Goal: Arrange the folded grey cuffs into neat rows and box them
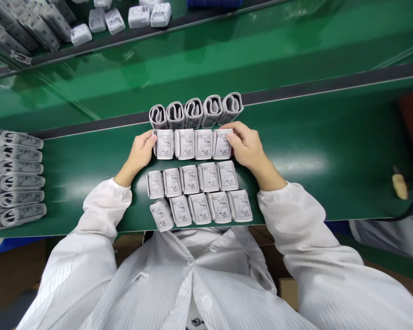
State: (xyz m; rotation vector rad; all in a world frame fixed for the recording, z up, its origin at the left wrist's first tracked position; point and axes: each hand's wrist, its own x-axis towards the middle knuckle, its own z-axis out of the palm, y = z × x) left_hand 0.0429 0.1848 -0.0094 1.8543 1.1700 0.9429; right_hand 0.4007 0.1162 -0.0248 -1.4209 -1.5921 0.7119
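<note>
A row of folded paper leaflets [203, 145] with printed line drawings is squeezed between my two hands. At the row's left end, my left hand [142, 150] grips the outermost leaflet with the thumb along its edge. My right hand [247, 145] closes on the right-end leaflet [221, 145], thumb over its front corner. Just behind them, a row of rolled leaflets [193, 113] shows its coiled ends. Nearer my body lie two more rows, a middle row of leaflets [190, 179] and a front row of leaflets [199, 208] close to the table edge.
Stacked folded leaflets [22, 181] stand at the left of the green table [296, 151]. On the raised shelf at the back are several white socket-like units [114, 21] and a blue object [215, 2]. A small tan-handled tool [399, 184] lies at the right.
</note>
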